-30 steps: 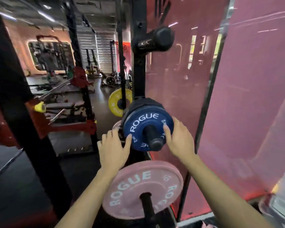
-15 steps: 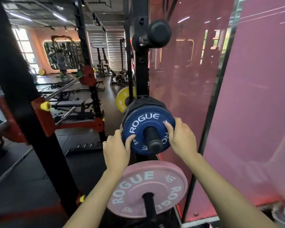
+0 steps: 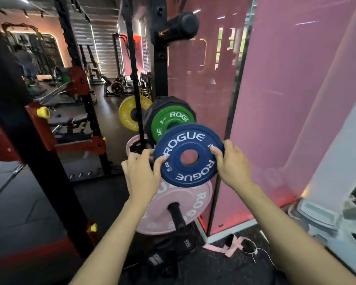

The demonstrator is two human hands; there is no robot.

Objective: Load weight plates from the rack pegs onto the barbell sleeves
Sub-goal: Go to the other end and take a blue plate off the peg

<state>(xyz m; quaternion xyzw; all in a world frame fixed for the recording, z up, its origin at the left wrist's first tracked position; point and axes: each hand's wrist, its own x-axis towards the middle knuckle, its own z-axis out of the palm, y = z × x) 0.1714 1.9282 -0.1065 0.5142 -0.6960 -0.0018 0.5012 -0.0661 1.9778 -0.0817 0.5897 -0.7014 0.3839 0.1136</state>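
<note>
The blue plate (image 3: 188, 155) hangs in the air between both hands, in front of the rack upright (image 3: 160, 58) and off any peg, with pink wall showing through its centre hole. The left hand (image 3: 141, 174) grips its left rim, thumb curled onto the printed face beside the "R" of ROGUE and the other fingers wrapped behind the edge. The right hand (image 3: 232, 166) grips the right rim, thumb pressed on the face near the "KG" mark, its fingers hidden behind the plate. The plate's printed face turns toward the camera, tilted slightly up and to the left. Both forearms reach forward and upward from the bottom corners, wrists fairly straight. Just behind sits the green plate (image 3: 169, 123) on its peg, and below, the pink plate (image 3: 191, 206) on another.
</note>
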